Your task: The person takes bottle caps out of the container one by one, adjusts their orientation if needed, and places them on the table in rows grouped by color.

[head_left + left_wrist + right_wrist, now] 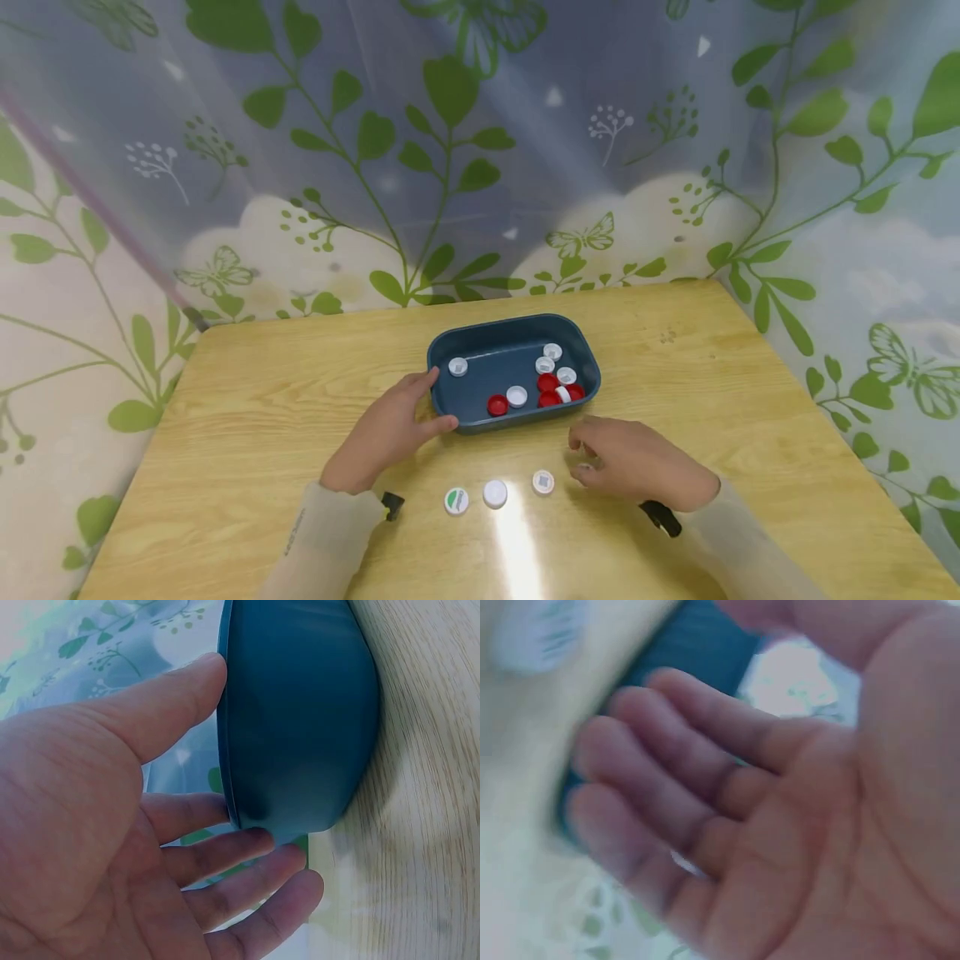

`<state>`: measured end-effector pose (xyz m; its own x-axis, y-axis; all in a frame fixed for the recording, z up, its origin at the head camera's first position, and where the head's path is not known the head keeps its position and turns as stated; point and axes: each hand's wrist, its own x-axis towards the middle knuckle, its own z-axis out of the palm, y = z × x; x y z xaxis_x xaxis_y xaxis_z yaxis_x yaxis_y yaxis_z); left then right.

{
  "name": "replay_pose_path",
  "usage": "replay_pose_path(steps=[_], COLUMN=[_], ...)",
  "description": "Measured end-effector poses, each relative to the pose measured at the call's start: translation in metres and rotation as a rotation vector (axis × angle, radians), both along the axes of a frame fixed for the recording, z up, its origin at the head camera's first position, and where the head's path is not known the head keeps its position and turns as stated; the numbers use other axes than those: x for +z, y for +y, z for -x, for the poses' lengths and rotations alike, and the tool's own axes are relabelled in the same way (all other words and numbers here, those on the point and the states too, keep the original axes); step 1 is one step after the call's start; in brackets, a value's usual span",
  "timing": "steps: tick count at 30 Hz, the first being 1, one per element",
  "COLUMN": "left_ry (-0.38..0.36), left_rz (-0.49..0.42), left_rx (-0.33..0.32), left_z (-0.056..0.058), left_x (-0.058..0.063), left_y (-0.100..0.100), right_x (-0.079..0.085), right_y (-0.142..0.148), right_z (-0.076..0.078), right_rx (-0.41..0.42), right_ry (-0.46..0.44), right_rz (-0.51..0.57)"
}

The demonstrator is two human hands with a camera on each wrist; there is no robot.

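Note:
A dark blue rectangular tray stands on the table with several red bottle caps and several white bottle caps in it. At its left end, my left hand touches the rim with thumb and fingers spread apart, the thumb by the front corner. The left wrist view shows the thumb and index fingertip against the tray's rim. My right hand hovers by the front right corner, fingers loosely bent; its palm is bare in the right wrist view.
Three caps lie in front of the tray: a green-and-white cap, a plain white cap and a white cap with a square print. The wooden table meets a leaf-patterned curtain behind and at both sides.

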<state>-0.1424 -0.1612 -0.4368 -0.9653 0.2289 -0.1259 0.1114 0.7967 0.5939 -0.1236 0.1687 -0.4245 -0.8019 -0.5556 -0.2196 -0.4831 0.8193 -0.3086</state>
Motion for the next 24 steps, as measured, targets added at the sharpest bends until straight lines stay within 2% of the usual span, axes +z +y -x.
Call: replay_pose_path(steps=[3,5,9,11,13,16,19,21,24], left_ry=[-0.026,-0.033,-0.029,-0.027,-0.026,-0.021,-0.015,-0.012,-0.011], left_rz=[-0.023,-0.029,-0.019,-0.012,-0.025,-0.026,-0.026,-0.021,-0.021], left_rx=[0.011,0.017,0.027,0.034,0.035,0.031,0.029,0.027,0.022], left_z=[-0.001,-0.001,0.001,0.001,0.001,0.001,0.002,0.002,0.001], left_x=[0.002,0.002,0.002,0.002,0.0,-0.001,-0.003,-0.004,-0.005], left_y=[-0.001,-0.003,-0.007,-0.008,-0.009,-0.008,-0.005,-0.003,-0.002], right_x=[0.019,0.035,0.07,0.084,0.09,0.087,0.073,0.062,0.046], right_y=[-0.005,-0.009,-0.025,-0.036,-0.047,-0.063,-0.078,-0.088,-0.101], right_z=[0.003,0.01,0.04,0.059,0.079,0.106,0.126,0.133,0.135], right_rx=[0.059,0.123,0.216,0.242,0.281,0.359,0.418,0.45,0.464], right_ry=[0.075,0.148,0.283,0.301,0.289,0.253,0.201,0.155,0.041], right_rz=[0.057,0.097,0.181,0.199,0.19,0.106,-0.029,-0.139,-0.303])
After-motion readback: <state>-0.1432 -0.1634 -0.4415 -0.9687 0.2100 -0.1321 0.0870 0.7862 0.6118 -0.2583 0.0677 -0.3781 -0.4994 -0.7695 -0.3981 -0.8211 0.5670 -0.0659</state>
